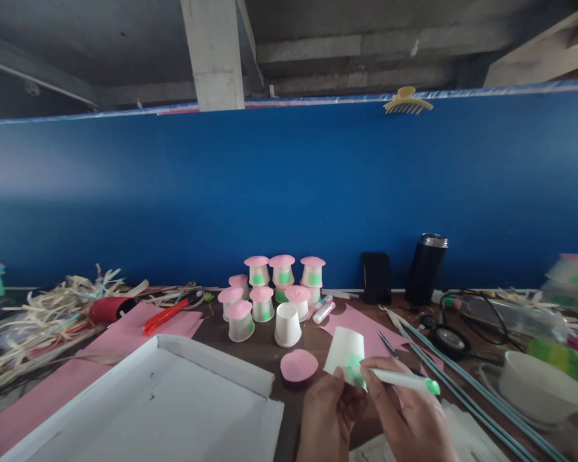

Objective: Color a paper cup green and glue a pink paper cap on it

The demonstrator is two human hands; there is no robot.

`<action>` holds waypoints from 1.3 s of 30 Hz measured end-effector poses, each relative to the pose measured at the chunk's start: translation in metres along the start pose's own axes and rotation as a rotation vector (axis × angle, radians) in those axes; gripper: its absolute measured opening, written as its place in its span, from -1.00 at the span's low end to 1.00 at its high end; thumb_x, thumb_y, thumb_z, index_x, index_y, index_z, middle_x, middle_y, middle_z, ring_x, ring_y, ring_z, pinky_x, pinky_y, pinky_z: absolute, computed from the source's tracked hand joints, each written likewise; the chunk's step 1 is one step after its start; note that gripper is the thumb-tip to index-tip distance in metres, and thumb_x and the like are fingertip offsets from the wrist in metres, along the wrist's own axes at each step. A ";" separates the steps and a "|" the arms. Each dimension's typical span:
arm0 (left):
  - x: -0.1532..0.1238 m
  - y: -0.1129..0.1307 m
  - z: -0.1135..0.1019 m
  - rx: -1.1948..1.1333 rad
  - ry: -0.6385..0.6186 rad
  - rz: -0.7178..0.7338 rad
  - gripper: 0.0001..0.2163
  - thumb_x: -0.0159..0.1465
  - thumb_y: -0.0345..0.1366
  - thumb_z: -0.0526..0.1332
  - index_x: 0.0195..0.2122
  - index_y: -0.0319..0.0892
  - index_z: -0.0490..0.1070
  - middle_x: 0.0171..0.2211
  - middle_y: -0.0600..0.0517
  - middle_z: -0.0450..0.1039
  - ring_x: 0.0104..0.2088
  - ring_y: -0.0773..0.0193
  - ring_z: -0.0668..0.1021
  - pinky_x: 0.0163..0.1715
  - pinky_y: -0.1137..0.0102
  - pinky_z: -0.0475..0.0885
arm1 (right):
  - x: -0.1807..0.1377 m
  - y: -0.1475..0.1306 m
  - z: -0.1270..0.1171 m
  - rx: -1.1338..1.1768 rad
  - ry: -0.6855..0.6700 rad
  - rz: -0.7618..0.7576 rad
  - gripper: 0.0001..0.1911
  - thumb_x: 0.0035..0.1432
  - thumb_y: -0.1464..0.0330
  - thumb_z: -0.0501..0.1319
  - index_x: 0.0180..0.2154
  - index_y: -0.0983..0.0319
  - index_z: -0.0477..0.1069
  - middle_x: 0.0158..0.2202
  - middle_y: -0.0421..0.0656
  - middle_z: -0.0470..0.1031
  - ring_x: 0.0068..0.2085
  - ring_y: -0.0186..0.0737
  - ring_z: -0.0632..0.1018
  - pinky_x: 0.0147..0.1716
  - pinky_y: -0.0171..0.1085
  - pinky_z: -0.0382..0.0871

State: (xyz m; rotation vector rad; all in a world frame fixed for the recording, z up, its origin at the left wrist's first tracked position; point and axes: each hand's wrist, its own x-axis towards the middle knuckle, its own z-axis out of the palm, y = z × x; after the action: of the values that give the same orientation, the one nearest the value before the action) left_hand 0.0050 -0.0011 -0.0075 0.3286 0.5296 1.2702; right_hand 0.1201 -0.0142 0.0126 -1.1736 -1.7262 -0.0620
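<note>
My left hand [324, 414] is closed on a white paper cup [345, 345], held tilted near the table's front. A green patch shows low on its side. In my right hand [404, 410] is a white marker with a green end [402, 380]; its tip meets the cup near the green patch, partly hidden by my fingers. Left of the cup lies a pink paper disc [299, 366]. Behind it a plain white paper cup [288, 326] stands upside down, beside several upturned cups with pink paper tops [262, 303] and green patches, some stacked.
A white tray [212, 359] fills the front left, over pink paper sheets. Red-handled scissors [168, 314] and shredded strips [67, 308] lie beyond. At right are a black bottle [426, 269], a black phone [376, 277], bluish rods [467, 385] and a white bowl-like container [542, 388].
</note>
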 end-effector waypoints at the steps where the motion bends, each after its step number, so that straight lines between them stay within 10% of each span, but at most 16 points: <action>1: 0.000 0.001 0.001 -0.010 0.003 -0.006 -0.77 0.01 -0.30 0.37 -0.40 -0.40 0.52 -0.51 -0.09 0.53 -0.53 0.35 0.52 -0.46 0.47 0.42 | 0.000 -0.001 -0.001 0.006 0.000 0.003 -0.89 0.23 0.33 0.08 -0.26 0.18 0.36 -0.35 -0.17 0.49 -0.32 -0.28 0.53 -0.34 -0.38 0.40; 39: 0.003 0.000 -0.004 0.037 0.033 -0.026 -0.73 -0.10 -0.24 0.44 -0.53 -0.35 0.47 -0.62 -0.03 0.47 -0.56 0.33 0.50 -0.50 0.46 0.39 | 0.001 0.000 0.000 0.002 -0.002 0.068 -0.83 0.23 0.30 0.07 -0.28 0.20 0.40 -0.34 -0.14 0.52 -0.29 -0.24 0.55 -0.32 -0.35 0.43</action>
State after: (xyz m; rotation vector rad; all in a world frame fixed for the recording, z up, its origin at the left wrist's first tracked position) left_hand 0.0036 0.0020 -0.0114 0.3310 0.5839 1.2433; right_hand 0.1197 -0.0133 0.0134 -1.2305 -1.6859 -0.0181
